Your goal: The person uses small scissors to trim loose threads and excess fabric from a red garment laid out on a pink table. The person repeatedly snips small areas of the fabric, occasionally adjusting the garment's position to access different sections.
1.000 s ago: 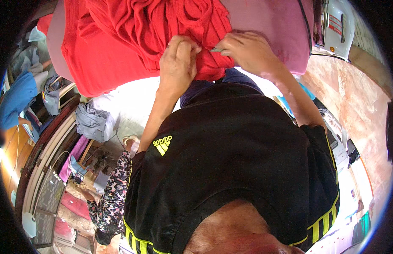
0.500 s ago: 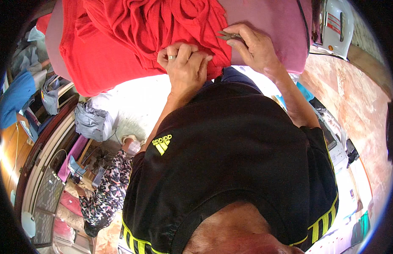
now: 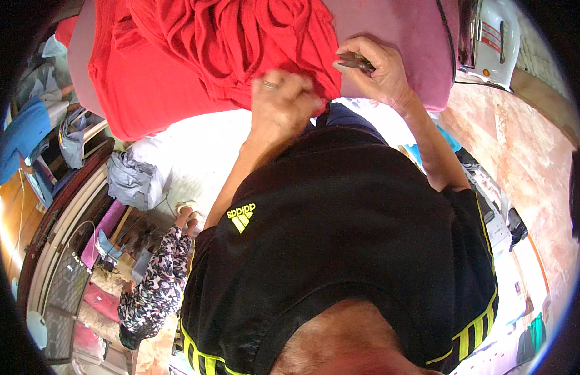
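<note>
Red cloth (image 3: 159, 81) is spread over the mauve-covered bench (image 3: 399, 25); flat at its left, heavily bunched through its middle and right. Everything below is placed from the red cloth.

Left hand (image 3: 280, 103), ring (image 3: 269, 84) worn, is on the cloth's near edge, right of its middle. Fingers are curled and blurred; whether fabric is pinched or merely pressed can't be told. Right hand (image 3: 380, 69) is just beside the cloth's right edge, over the bench. Thumb and fingers are bent round a small dark metal tool (image 3: 357, 61), snugly gripped; it looks like snips, but exact type can't be confirmed. Tip is aimed left, toward the cloth; contact with it can't be made out.

Handling, as judged: the near edge is best pinned by the left hand, with the bunched folds smoothed away so one layer only is presented. Tool tip should be brought in low and parallel to the fabric, left fingertips kept out of its line. Knit looks soft, so snagging is a likely risk; no pulling advised.

Black cord (image 3: 450, 37) and white machine (image 3: 495, 44) are well right of the cloth; cord slack is best kept off the right forearm.
</note>
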Demonstrator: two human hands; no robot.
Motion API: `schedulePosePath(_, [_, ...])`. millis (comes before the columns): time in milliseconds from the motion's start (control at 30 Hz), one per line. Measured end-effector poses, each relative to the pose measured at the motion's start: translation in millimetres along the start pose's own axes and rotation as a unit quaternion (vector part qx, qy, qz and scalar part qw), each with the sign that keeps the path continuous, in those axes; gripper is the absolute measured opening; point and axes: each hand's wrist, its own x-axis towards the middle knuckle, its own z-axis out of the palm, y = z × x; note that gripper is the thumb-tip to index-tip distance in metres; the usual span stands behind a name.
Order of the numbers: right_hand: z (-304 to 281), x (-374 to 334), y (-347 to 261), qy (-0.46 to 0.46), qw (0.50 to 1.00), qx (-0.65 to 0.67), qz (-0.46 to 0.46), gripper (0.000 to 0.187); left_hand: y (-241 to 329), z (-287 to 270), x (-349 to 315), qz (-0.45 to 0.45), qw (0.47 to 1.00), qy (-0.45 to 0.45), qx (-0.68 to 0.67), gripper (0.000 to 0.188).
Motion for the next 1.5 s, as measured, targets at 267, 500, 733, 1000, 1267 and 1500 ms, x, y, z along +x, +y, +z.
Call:
schedulePosePath(267, [3,0,18,0.027,0.999,-0.003,-0.038,0.017,7,-7,-10,-0.03,0.998,0.029,-0.045,0.019])
schedulePosePath(500, [8,-1,18,0.035,0.994,-0.084,-0.055,0.024,6,9,-33,0.003,0.989,0.033,-0.145,0.026])
schedulePosePath(733, [-7,2,-3,-0.098,0.974,-0.186,-0.091,0.041,6,5,-35,-0.034,0.993,0.019,-0.115,0.018])
schedulePosePath(1000, [-11,2,2,-0.089,0.971,-0.182,-0.13,0.032,-2,-11,-14,-0.08,0.982,0.073,-0.155,0.014])
schedulePosePath(1267, [-32,-20,20,0.039,0.996,-0.074,0.006,0.019,-22,-4,21,-0.035,0.993,0.055,-0.095,0.029])
schedulePosePath(1500, [-34,-6,-5,0.226,0.959,-0.171,0.027,0.032,-25,-3,13,-0.079,0.985,0.097,-0.118,0.034])
